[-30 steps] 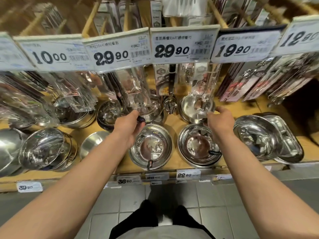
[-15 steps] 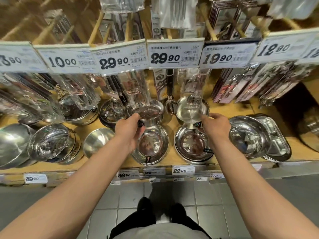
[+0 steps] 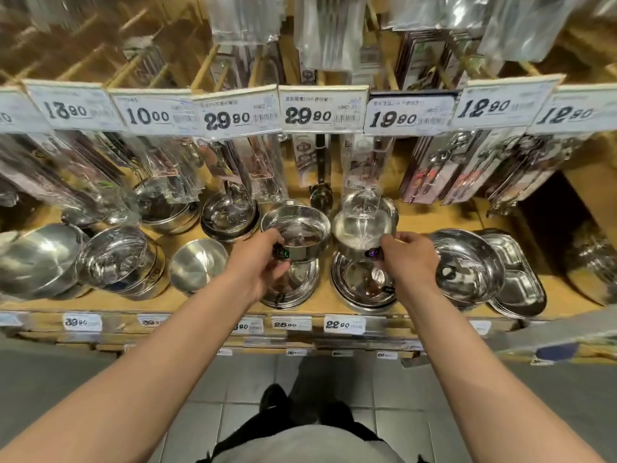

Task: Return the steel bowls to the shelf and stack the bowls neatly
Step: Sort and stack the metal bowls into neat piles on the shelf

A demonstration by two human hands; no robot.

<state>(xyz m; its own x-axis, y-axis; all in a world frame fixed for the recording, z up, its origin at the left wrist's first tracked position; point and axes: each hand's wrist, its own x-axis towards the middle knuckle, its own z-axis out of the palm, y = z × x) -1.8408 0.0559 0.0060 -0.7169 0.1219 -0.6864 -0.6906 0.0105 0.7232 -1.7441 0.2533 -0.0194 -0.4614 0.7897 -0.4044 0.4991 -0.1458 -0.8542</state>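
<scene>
Both hands clamped, left hand [image 3: 258,262] gripping one steel bowl [image 3: 295,233], right hand [image 3: 409,260] another bowl [image 3: 362,233], each held directly above its stack [image 3: 359,290] near the shelf [image 3: 430,217] front edge.

The left hand [image 3: 258,262] covers the near rim of one bowl [image 3: 295,228] and part of the stack [image 3: 293,282] below. Hanging packets [image 3: 233,162] hide the rear bowls' far sides. Small print on the price tags [image 3: 322,110] is blurred, and the picture's bottom edge cuts off both forearms.

Two shiny steel bowls [image 3: 297,230] held above shelf [image 3: 187,300].
</scene>
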